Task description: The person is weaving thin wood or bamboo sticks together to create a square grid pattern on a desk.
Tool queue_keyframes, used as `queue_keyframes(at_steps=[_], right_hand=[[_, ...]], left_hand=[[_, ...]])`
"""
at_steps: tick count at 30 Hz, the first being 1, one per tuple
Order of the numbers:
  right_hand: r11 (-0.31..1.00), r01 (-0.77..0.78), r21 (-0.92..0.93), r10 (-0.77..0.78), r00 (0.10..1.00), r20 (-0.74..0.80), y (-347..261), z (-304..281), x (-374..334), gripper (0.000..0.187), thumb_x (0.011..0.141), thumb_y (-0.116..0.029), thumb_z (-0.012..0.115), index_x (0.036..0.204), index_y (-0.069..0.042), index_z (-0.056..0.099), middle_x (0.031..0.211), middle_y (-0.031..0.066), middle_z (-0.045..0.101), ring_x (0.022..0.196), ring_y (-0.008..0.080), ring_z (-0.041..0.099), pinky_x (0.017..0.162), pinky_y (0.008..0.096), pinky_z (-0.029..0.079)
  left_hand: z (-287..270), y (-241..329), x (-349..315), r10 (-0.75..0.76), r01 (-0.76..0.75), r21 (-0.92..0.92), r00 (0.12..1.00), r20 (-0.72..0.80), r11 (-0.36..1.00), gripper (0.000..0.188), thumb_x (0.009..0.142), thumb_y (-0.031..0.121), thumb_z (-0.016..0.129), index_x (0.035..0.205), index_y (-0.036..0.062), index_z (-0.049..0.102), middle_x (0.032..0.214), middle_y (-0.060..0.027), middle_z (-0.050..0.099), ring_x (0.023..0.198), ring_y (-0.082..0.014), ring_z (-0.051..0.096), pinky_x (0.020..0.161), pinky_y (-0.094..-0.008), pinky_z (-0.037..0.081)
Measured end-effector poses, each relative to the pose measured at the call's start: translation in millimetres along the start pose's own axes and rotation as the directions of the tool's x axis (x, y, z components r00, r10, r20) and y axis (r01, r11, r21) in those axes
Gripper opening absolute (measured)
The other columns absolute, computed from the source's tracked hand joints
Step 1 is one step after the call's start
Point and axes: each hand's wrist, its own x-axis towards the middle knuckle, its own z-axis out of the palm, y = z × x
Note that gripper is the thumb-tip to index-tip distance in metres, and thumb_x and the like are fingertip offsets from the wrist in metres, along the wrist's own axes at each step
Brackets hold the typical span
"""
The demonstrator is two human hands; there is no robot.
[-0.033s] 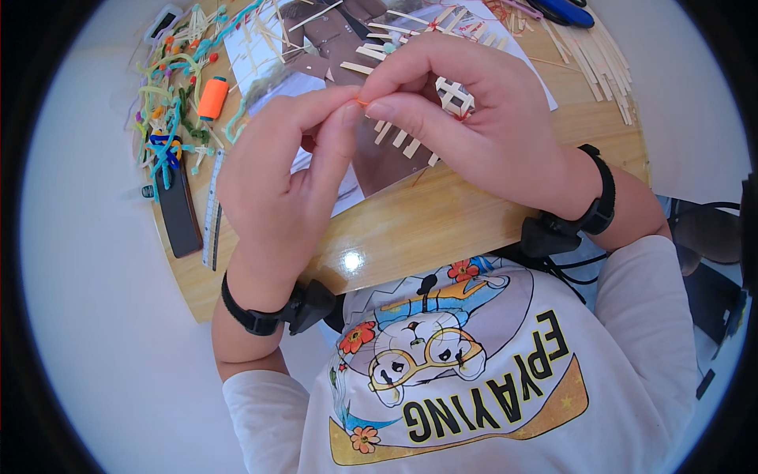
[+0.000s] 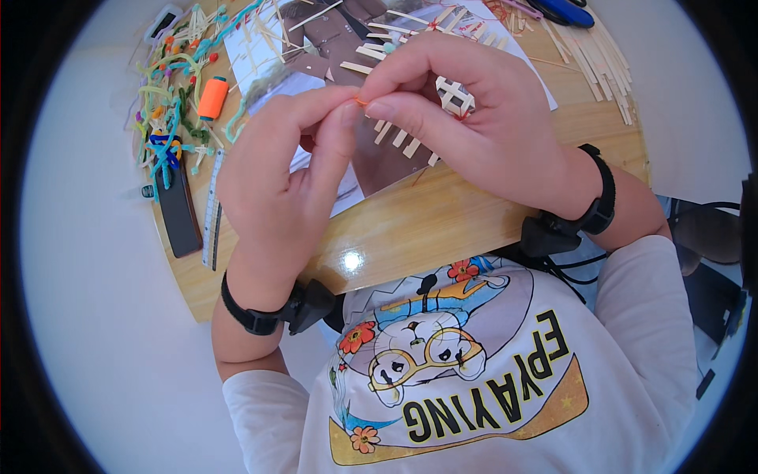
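Note:
Over the poster, my left hand [image 2: 276, 166] and my right hand [image 2: 489, 118] meet with their fingertips pinched together. A short bit of orange thread [image 2: 362, 102] shows between the fingertips, and both hands hold it. Under my right hand, a small piece made of pale wooden sticks [image 2: 455, 96] with red thread tied on it shows through the gap between thumb and fingers. More short stick ends [image 2: 410, 148] poke out below that hand. Whether my right palm touches the stick piece cannot be made out.
An orange thread spool [image 2: 212, 99] stands left, beside a heap of colourful pipe-cleaner pieces [image 2: 170, 95]. A dark phone-like slab [image 2: 180, 213] and a ruler [image 2: 212, 213] lie nearer. Loose wooden strips [image 2: 596, 67] and blue-handled scissors [image 2: 567, 11] lie at the far right. A printed poster [image 2: 379, 170] covers the table's middle.

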Motion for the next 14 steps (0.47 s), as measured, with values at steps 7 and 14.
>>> queue_keyframes(at_steps=[7,14], right_hand=[[0.994,-0.059,0.093,0.064,0.997,-0.05,-9.0,-10.0,0.9,0.01,0.086,-0.011,0.068,0.093,-0.005,0.065,0.076,0.002,0.061,0.064,0.0094,0.055,0.059,0.0226,0.045],[0.959,0.25,-0.132,-0.263,0.961,-0.09,13.1,-1.4,7.5,0.013,0.085,-0.016,0.07,0.09,-0.006,0.064,0.075,0.003,0.06,0.064,0.0118,0.056,0.058,0.025,0.046]], left_hand=[[0.8,2.9,-3.3,-0.361,0.379,-0.294,0.925,0.116,0.878,0.01,0.091,0.006,0.064,0.097,-0.001,0.067,0.078,-0.0012,0.065,0.066,-0.0055,0.057,0.06,-0.0196,0.045],[-3.2,6.8,1.3,-0.475,0.512,-0.433,0.857,0.201,0.742,0.014,0.093,0.01,0.063,0.103,0.0005,0.066,0.083,-0.0018,0.064,0.068,-0.0063,0.059,0.064,-0.019,0.049]])
